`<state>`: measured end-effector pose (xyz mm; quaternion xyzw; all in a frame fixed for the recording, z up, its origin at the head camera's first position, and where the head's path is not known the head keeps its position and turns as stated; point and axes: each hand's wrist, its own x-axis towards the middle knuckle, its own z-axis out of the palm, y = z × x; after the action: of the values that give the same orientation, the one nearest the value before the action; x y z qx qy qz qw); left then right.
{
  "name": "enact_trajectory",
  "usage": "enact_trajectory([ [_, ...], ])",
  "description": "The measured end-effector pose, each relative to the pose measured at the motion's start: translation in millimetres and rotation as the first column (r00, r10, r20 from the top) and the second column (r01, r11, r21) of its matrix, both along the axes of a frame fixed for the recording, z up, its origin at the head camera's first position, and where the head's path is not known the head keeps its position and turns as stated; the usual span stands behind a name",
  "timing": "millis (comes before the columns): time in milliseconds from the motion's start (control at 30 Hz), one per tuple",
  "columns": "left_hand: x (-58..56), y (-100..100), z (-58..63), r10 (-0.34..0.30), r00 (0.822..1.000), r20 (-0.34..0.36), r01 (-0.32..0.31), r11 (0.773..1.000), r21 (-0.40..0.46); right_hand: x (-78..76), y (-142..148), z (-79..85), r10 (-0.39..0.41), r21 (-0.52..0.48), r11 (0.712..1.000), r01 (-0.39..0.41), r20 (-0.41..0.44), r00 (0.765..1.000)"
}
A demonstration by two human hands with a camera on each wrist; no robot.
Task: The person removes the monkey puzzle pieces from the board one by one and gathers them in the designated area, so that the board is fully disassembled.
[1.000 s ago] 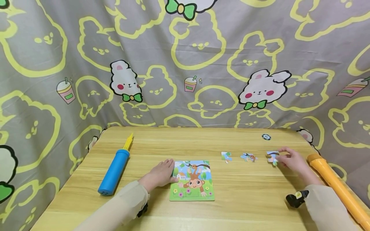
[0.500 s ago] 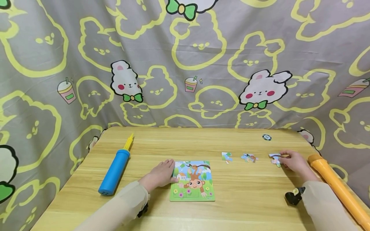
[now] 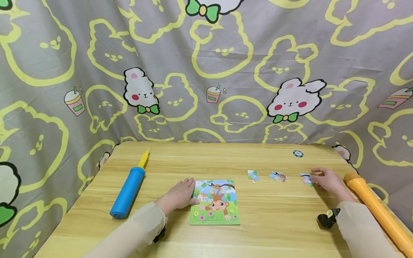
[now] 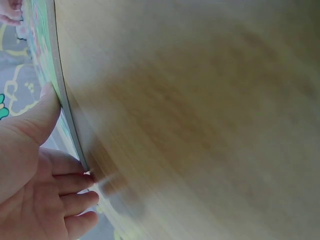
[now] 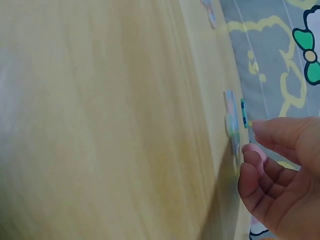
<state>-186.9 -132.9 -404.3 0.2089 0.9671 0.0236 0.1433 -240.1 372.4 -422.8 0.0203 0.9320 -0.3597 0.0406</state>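
My left hand (image 3: pixel 180 193) rests at the left edge of a monkey jigsaw puzzle board (image 3: pixel 214 208). In the left wrist view its thumb (image 4: pixel 47 107) touches the board's edge, and the other fingers reach around the far corner. My right hand (image 3: pixel 329 181) hovers low over the right side of a loose puzzle piece (image 3: pixel 304 178) showing a branch and sky. In the right wrist view the piece (image 5: pixel 231 117) lies flat on the table, with thumb and curved fingertips close by and a gap between them. Two more puzzle pieces (image 3: pixel 254 175) (image 3: pixel 278 176) lie in a row to its left.
A blue hand pump (image 3: pixel 127 193) with a yellow nozzle lies at the left. Along the right edge lies an orange tube (image 3: pixel 377 211). A round chip (image 3: pixel 298 153) sits behind the pieces. A patterned curtain (image 3: pixel 180 71) hangs behind the wooden table (image 3: pixel 264 229).
The right-hand puzzle piece was turned and shifted slightly right under my right fingers. Since half a second ago, those fingers have shifted slightly over it. My left hand has stayed at the board.
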Motion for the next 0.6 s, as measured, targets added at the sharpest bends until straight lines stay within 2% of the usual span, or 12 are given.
enact_trajectory([
  [233,0.3,0,-0.2,-0.001,1.0,-0.002,0.001,1.0,-0.003,2.5,-21,10.7,0.028,0.016,1.0,-0.027,-0.085,0.996],
  [400,0.7,-1,-0.2,0.004,1.0,0.002,-0.004,1.0,0.003,5.0,-51,22.7,0.085,-0.052,0.994,-0.093,-0.142,0.986],
  [600,0.8,-1,0.0,-0.009,1.0,-0.004,0.009,1.0,0.007,5.7,-86,33.5,0.166,-0.088,0.979,-0.185,-0.183,0.969],
])
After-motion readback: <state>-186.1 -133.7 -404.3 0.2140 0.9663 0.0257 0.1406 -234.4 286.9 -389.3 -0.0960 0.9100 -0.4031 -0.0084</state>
